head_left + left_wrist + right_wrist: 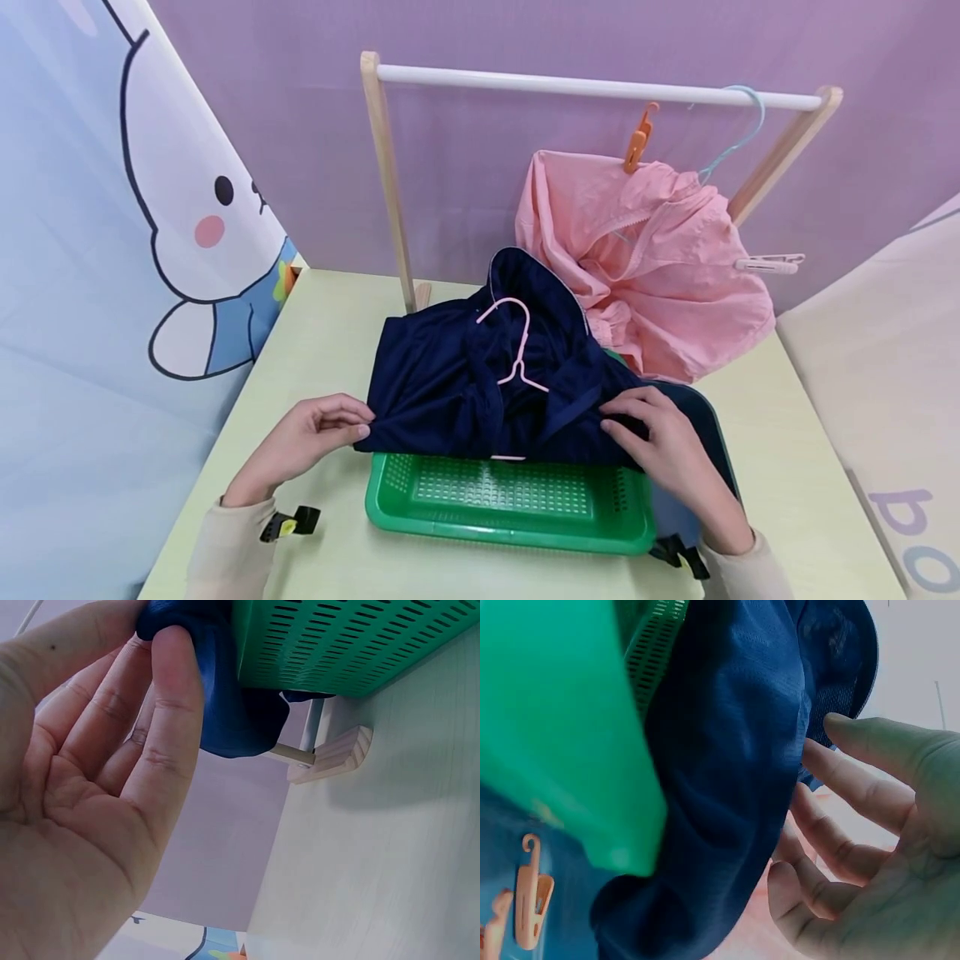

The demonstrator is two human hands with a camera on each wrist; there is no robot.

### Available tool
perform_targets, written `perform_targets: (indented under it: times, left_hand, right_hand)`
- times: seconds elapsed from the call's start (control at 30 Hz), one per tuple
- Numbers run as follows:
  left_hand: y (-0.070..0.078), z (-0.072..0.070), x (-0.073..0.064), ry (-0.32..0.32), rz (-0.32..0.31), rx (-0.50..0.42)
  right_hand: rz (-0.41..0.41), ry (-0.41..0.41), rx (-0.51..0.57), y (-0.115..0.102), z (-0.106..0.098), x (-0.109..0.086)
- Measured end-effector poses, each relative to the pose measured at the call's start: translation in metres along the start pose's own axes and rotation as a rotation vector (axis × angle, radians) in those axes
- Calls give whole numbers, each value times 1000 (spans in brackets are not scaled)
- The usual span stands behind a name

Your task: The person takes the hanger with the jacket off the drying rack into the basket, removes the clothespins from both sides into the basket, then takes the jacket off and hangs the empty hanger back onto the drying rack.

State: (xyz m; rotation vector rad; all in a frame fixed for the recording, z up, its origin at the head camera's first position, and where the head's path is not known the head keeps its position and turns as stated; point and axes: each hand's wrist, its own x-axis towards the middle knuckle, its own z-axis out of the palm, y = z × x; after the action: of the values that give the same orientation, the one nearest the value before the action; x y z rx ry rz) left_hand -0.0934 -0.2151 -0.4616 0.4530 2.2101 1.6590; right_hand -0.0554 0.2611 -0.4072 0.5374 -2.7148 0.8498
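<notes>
A navy blue garment (435, 367) lies spread over the back of a green basket (510, 533). Out of its middle shows a pink hanger (521, 350), hook upward; the rest of the hanger is mostly covered by cloth. At the garment's left corner, my left hand (318, 429) pinches the fabric between thumb and fingers, as the left wrist view also shows. My right hand (667, 442) is at the garment's right side. In the right wrist view its thumb and fingers (847, 787) are apart and loosely bent, fingertips against the navy cloth.
Behind stands a rack with a white rod (585, 83) and wooden legs. From it hangs a pink garment (675, 283) on a light blue hanger (750, 133), with an orange clip (637, 142) and a pale clip (772, 264). A dark blue basin (701, 425) holds orange clips (532, 900).
</notes>
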Motion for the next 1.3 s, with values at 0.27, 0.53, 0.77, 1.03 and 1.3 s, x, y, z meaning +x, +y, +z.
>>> perform_targets:
  times: [0.27, 0.53, 0.77, 1.03, 1.3]
  left_hand:
    - [1, 0, -1, 5, 7, 10]
    - [3, 1, -3, 8, 3, 35]
    - [25, 11, 4, 93, 61, 248]
    - [59, 26, 19, 95, 151, 449]
    - [73, 49, 38, 55, 234, 539]
  right_hand:
    - [-23, -80, -20, -7, -1, 10]
    - [-113, -98, -70, -5, 3, 19]
    - [-137, -43, -93, -2, 2, 20]
    - [-172, -5, -93, -4, 0, 24]
    - [-150, 16, -107, -8, -3, 28]
